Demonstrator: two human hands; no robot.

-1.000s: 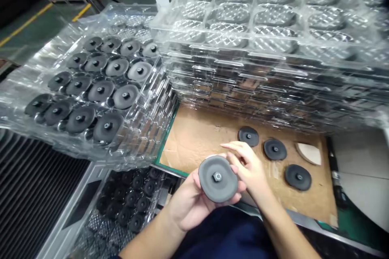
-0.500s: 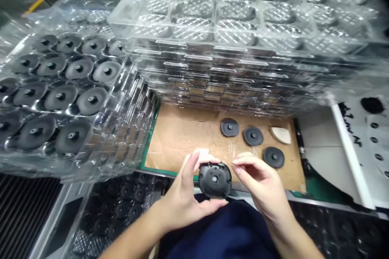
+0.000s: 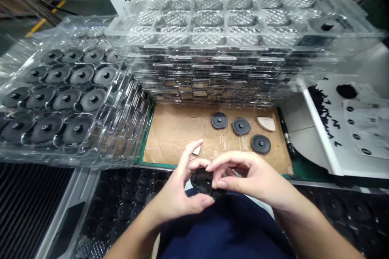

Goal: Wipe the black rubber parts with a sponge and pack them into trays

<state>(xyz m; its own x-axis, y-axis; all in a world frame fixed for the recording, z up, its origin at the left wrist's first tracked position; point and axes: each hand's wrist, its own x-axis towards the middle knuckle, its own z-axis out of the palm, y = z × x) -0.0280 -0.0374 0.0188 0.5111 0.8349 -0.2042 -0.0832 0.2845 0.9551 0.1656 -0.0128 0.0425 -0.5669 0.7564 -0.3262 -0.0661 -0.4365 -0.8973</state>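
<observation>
Low in the middle of the head view, my left hand (image 3: 178, 194) grips a black rounded plastic part (image 3: 199, 179) by its edge, fingers above and thumb below. The part is tilted over my lap. My right hand (image 3: 251, 173) is closed, its fingertips pressed together against the part's right side and covering it. Whether a small piece sits in that pinch is hidden. Beyond my hands, dark rounded discs with central posts, such as this disc (image 3: 219, 120), lie on the cardboard (image 3: 173, 129).
A tall stack of clear moulded trays (image 3: 209, 54) stands behind the cardboard. To the left, another tray stack (image 3: 100, 129) carries rows of black discs. A wedge-shaped pale piece (image 3: 266, 124) and a white bin (image 3: 319, 129) are to the right. More black parts (image 3: 121, 210) sit below the bench edge.
My right hand has moved left, from beside the black part onto its right side. The part has tilted in my left hand. The whole view has shifted slightly.
</observation>
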